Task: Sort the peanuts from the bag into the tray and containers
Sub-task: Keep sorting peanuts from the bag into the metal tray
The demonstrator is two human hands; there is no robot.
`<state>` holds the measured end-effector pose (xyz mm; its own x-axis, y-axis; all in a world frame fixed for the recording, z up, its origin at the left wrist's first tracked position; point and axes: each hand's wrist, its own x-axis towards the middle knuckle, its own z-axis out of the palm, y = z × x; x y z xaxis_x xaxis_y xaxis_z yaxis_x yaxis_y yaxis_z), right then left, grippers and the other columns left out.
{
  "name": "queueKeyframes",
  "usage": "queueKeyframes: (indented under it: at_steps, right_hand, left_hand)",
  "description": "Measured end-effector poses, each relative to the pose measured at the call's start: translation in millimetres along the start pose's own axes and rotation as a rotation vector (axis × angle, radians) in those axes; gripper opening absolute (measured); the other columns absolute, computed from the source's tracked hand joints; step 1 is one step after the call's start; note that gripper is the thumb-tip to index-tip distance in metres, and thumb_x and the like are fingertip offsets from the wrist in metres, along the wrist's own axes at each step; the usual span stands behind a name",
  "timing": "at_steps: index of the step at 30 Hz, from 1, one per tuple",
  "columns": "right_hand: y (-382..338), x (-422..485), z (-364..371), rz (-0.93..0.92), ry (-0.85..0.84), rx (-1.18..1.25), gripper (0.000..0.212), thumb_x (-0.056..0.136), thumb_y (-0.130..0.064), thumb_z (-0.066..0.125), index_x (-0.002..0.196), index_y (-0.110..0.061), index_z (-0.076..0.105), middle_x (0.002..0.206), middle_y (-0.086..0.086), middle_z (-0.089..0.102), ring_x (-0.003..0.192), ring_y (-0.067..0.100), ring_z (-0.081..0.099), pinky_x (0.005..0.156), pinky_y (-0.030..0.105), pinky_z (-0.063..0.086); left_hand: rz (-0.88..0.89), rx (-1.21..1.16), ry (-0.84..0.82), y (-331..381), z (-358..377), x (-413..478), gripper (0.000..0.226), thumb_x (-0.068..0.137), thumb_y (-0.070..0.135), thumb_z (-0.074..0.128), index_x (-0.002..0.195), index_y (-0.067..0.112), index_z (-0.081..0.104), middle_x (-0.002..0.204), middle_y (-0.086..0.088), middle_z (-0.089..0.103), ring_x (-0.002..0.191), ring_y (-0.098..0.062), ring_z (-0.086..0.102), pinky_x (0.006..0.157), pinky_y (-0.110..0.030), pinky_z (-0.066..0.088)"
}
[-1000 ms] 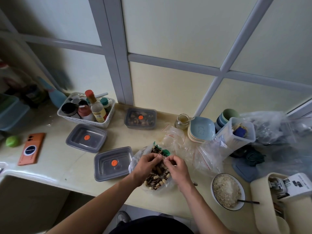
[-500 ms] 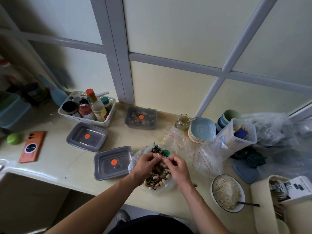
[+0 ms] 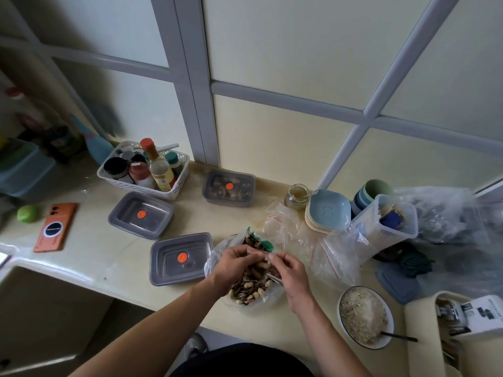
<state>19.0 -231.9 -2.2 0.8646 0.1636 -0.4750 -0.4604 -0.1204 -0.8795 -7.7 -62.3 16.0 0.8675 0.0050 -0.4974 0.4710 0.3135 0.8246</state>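
Near the front edge of the table (image 3: 103,257), about midway along it, the bag (image 3: 215,261) of clear plastic lies with its mouth turned away from me. My left hand (image 3: 234,263) and my right hand (image 3: 292,276) meet over it. The fingers of both are curled, and each hand pinches the thin plastic at the mouth, fingertips almost touching. Inside the bag, peanuts (image 3: 260,266) in their shells lie mixed with striped seeds (sunflower, by the look of them) and pale kernels.

Just left of the bag sits the nearest container (image 3: 181,258), grey, with its lid on and an orange sticker in the middle. The second container (image 3: 140,214), of the same kind, stands farther back and to the left. The third container (image 3: 228,187) is against the back edge, and a dark mix shows through its lid.

A white basket (image 3: 174,191) of bottles and jars stands near the back edge, touching the second container's far side. An orange phone (image 3: 55,227) lies toward the left end of the table. Crumpled zip bags (image 3: 285,224) lie just behind my right hand, with a small glass jar (image 3: 296,197) and a stack of blue dishes (image 3: 328,210) behind them near the back edge. To the right of the bag, at the front edge, is a bowl (image 3: 364,317) of pale grainy food with a spoon (image 3: 397,336) resting in it.
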Motion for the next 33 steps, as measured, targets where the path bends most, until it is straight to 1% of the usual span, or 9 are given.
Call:
queueKeyframes:
  at_steps: [7, 10, 13, 17, 21, 24, 27, 30, 33]
  right_hand:
    - [5.1, 6.1, -9.3, -0.002, 0.075, -0.071, 0.019, 0.096, -0.026, 0.070, 0.080, -0.017, 0.068, 0.072, -0.002, 0.067, 0.074, 0.016, 0.061, 0.069, 0.031, 0.049]
    - [9.4, 11.4, -14.3, -0.005, 0.064, -0.102, 0.013, 0.097, -0.027, 0.069, 0.088, -0.018, 0.067, 0.082, -0.001, 0.071, 0.081, 0.019, 0.067, 0.071, 0.033, 0.054]
    - [12.5, 15.0, -13.1, -0.019, 0.047, -0.165, 0.006, 0.099, -0.023, 0.067, 0.100, -0.024, 0.062, 0.097, 0.001, 0.073, 0.090, 0.020, 0.071, 0.076, 0.036, 0.060]
    - [14.2, 16.9, -10.0, -0.144, -0.035, -0.313, 0.020, 0.102, -0.015, 0.059, 0.093, -0.030, 0.068, 0.095, -0.012, 0.072, 0.088, 0.001, 0.067, 0.069, 0.014, 0.052]
    - [18.3, 18.3, -4.0, -0.185, -0.162, -0.435, 0.020, 0.105, -0.023, 0.054, 0.100, -0.030, 0.072, 0.101, -0.012, 0.072, 0.096, 0.002, 0.066, 0.075, 0.013, 0.050]
    - [17.5, 14.4, 9.3, -0.197, -0.307, -0.513, 0.011, 0.100, -0.038, 0.064, 0.108, -0.033, 0.069, 0.108, -0.011, 0.068, 0.100, 0.004, 0.065, 0.078, 0.010, 0.049]
    - [15.1, 6.9, 31.5, -0.215, -0.473, -0.562, 0.037, 0.087, -0.032, 0.081, 0.119, -0.027, 0.064, 0.106, -0.012, 0.069, 0.092, -0.005, 0.066, 0.077, 0.008, 0.047]
    - [18.3, 8.0, 57.8, -0.279, -0.493, -0.693, 0.052, 0.078, -0.036, 0.086, 0.123, -0.026, 0.062, 0.104, -0.011, 0.068, 0.088, -0.003, 0.063, 0.073, 0.006, 0.044]
    - [23.0, 13.1, 86.8, -0.266, -0.479, -0.664, 0.046, 0.081, -0.035, 0.085, 0.120, -0.024, 0.065, 0.098, -0.008, 0.072, 0.080, 0.003, 0.067, 0.072, 0.018, 0.052]
  left_hand:
    - [0.056, 0.098, 0.066, -27.5, 8.7, -0.2, 0.056, 0.086, 0.011, 0.080, 0.129, 0.027, 0.050, 0.113, -0.016, 0.070, 0.099, -0.027, 0.073, 0.082, -0.040, 0.061]
    - [0.143, 0.229, 0.052, -32.4, 8.8, -1.1, 0.055, 0.086, 0.002, 0.075, 0.124, 0.036, 0.053, 0.112, -0.015, 0.067, 0.103, -0.026, 0.071, 0.090, -0.045, 0.060]
    - [0.158, 0.304, 0.061, -32.0, 9.2, -3.1, 0.039, 0.089, 0.001, 0.071, 0.115, 0.028, 0.063, 0.112, -0.011, 0.068, 0.103, -0.021, 0.072, 0.092, -0.042, 0.060]
    - [0.134, 0.303, 0.137, -35.6, 7.1, -5.3, 0.036, 0.087, 0.001, 0.075, 0.119, 0.017, 0.068, 0.109, -0.002, 0.073, 0.101, -0.013, 0.072, 0.091, -0.029, 0.059]
    - [0.105, 0.245, 0.232, -42.6, -6.9, -11.4, 0.033, 0.085, 0.008, 0.080, 0.116, 0.018, 0.074, 0.108, -0.001, 0.076, 0.101, -0.013, 0.073, 0.089, -0.029, 0.059]
    - [0.061, 0.073, 0.274, -44.1, -23.1, -22.5, 0.026, 0.087, 0.007, 0.077, 0.113, 0.011, 0.075, 0.103, -0.012, 0.077, 0.099, -0.023, 0.073, 0.083, -0.028, 0.058]
    - [0.014, -0.104, 0.347, -45.4, -41.3, -35.2, 0.022, 0.090, 0.003, 0.072, 0.111, -0.002, 0.072, 0.093, -0.014, 0.076, 0.084, -0.022, 0.071, 0.071, -0.026, 0.055]
    - [-0.021, -0.166, 0.380, -50.0, -61.3, -43.6, 0.020, 0.096, 0.007, 0.066, 0.111, -0.005, 0.072, 0.089, -0.016, 0.072, 0.078, -0.021, 0.065, 0.064, -0.025, 0.051]
    - [-0.043, -0.149, 0.402, -46.7, -78.5, -48.0, 0.023, 0.100, 0.014, 0.062, 0.114, -0.004, 0.068, 0.091, -0.011, 0.072, 0.081, -0.017, 0.068, 0.068, -0.025, 0.055]
